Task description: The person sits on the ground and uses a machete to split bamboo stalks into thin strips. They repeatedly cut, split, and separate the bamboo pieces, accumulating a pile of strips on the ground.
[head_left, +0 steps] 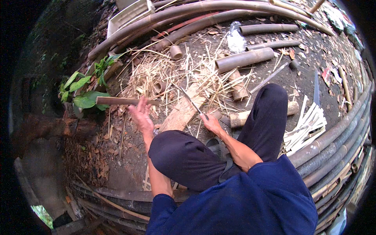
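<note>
My left hand [141, 117] has its fingers loosely spread around a brown bamboo slat [115, 100], which lies crosswise at the fingers and sticks out to the left. A knife with a long narrow blade [190, 101] is in my right hand [212, 124], its tip pointing away to the upper left. Most of its handle is hidden by my fingers. Beneath the blade, a pale wooden board [181, 114] slants between my hands. Thin bamboo shavings [150, 74] are heaped beyond the board.
Thick bamboo sections [244, 60] lie ahead, and another piece [238, 120] sits by my right knee. Split white strips [307, 131] and a saw blade [316, 90] are at the right. Long poles [333, 147] curve behind them. A leafy plant [84, 96] grows at the left.
</note>
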Motion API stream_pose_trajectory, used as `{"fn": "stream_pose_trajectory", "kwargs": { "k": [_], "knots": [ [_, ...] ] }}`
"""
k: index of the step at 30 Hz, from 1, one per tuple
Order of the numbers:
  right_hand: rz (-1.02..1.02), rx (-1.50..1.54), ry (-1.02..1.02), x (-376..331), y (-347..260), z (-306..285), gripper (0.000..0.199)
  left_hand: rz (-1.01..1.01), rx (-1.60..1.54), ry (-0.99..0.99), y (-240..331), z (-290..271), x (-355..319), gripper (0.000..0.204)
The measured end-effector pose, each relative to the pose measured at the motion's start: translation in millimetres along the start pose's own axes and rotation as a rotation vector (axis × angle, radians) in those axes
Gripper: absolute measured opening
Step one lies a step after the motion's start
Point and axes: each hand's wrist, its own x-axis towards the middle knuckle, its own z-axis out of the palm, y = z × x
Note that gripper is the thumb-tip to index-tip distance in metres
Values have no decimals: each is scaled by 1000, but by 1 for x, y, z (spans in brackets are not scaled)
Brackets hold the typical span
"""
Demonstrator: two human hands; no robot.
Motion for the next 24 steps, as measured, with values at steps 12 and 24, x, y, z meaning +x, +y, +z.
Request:
{"fn": "stream_pose_trajectory", "kwargs": {
  "k": [12, 24],
  "knots": [
    [29, -156, -115, -3, -9, -14, 59, 277, 719, -3, 3, 25, -3, 35],
    [-254, 8, -345, -46, -143, 7, 44, 521, -79, 131, 34, 55, -16, 33]
  ]
}}
